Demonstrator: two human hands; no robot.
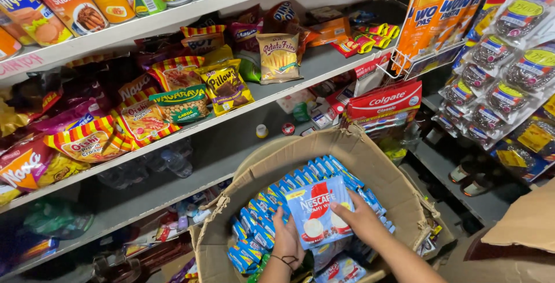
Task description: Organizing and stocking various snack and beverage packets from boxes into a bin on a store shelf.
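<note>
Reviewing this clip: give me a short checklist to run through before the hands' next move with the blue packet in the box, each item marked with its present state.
1. Left hand on the blue packet: ok, it has a grip on the left edge.
2. Right hand on the packet: ok, at its right edge.
3. Packet clear of the cardboard box walls: ok.
4. Blue sachet rows beneath undisturbed: cannot tell.
5. Bare spot on the grey shelf above the box: ok.
</note>
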